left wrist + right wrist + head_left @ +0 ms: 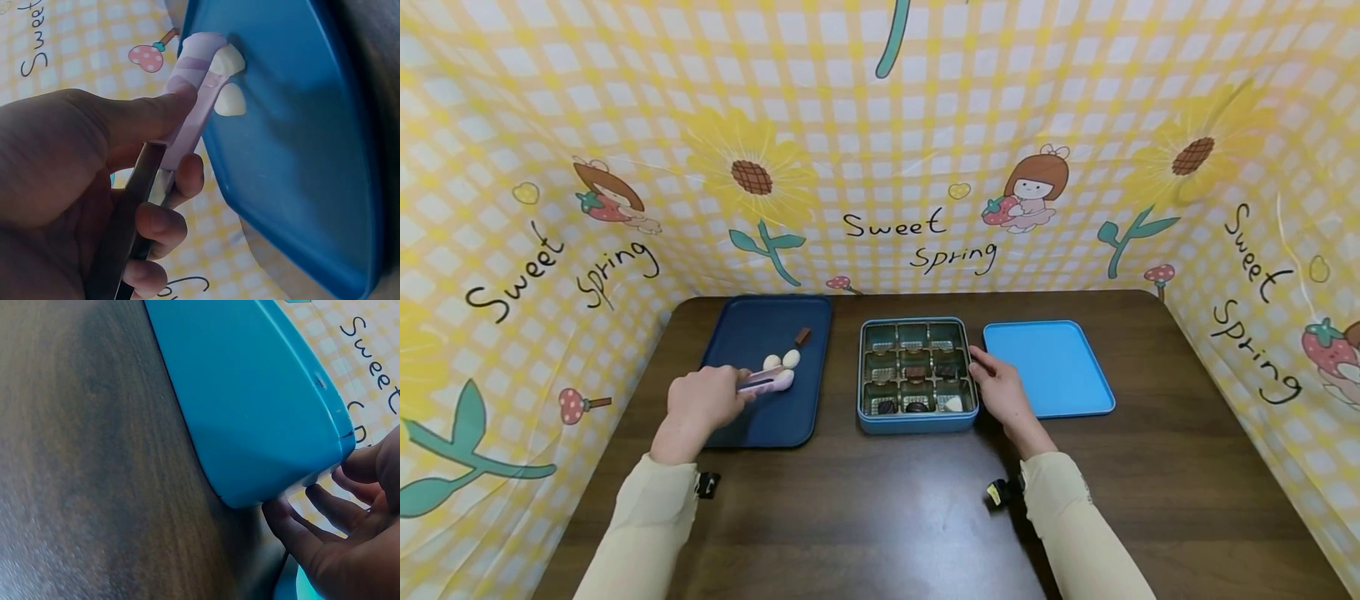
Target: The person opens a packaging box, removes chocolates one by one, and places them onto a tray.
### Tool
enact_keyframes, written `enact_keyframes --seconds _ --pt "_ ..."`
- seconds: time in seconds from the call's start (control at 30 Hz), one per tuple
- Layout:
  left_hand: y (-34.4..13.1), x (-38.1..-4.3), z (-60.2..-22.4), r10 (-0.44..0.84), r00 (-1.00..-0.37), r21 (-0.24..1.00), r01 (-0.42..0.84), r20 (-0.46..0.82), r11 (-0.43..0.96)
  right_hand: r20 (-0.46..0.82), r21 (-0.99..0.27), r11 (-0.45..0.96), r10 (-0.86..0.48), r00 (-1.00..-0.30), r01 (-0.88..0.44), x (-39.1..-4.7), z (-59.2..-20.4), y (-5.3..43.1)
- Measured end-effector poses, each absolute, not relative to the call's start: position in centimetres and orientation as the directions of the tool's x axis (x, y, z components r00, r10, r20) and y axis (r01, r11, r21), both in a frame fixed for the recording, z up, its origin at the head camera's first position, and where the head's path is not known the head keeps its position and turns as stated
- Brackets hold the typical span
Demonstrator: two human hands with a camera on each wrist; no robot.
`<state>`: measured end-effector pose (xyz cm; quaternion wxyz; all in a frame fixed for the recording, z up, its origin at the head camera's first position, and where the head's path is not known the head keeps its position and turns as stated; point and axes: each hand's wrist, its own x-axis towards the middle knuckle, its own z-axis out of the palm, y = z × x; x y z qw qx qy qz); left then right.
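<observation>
My left hand [706,408] grips small tongs [190,112] with dark handles and pink-purple tips, held over a dark blue tray [763,429]. White chocolates [792,358] lie by the tips; in the left wrist view one white piece [229,60] touches them, but whether it is pinched I cannot tell. A brown chocolate [802,336] lies farther back on the tray. The fingers of my right hand [1003,396] touch the right side of a blue box [917,426]. Dark, brown and white chocolates sit in several front and middle compartments of its divided insert.
A light blue lid or shallow tray [1052,367] lies right of the box, close behind my right hand. Everything stands on a dark wooden table [865,517]. A yellow checked cloth [880,150] encloses the back and sides.
</observation>
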<state>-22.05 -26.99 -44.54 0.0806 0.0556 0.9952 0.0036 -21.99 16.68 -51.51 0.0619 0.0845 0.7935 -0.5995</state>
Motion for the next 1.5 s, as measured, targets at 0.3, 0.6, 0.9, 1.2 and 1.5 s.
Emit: enact_keyframes --seconds 0.3,0.6,0.9,1.2,1.5 --pt "-26.9 -22.2 -44.8 0.089 -0.978 0.03 0.084 -0.19 0.996 -0.197 -0.942 0.266 0.064 -0.978 0.207 -22.1 -51.5 16.7" --pt "-26.6 -21.4 -43.0 0.085 -0.982 0.057 0.077 -0.166 0.995 -0.202 -0.941 0.264 0.059 -0.978 0.211 -22.0 -51.6 16.7" --pt "-24.1 -21.1 -39.3 0.169 -0.985 0.077 0.166 -0.034 0.983 -0.205 -0.938 0.273 0.057 -0.977 0.213 -22.1 -51.6 16.7" --pt "-18.5 -22.5 -37.0 0.274 -0.962 0.052 0.273 -0.01 0.961 -0.209 -0.938 0.271 0.052 -0.977 0.215 -21.9 -51.4 16.8" --pt "-11.6 -23.7 -38.7 0.392 -0.918 0.014 0.392 -0.05 0.92 -0.192 -0.945 0.262 0.043 -0.98 0.196 -22.0 -51.5 16.8"
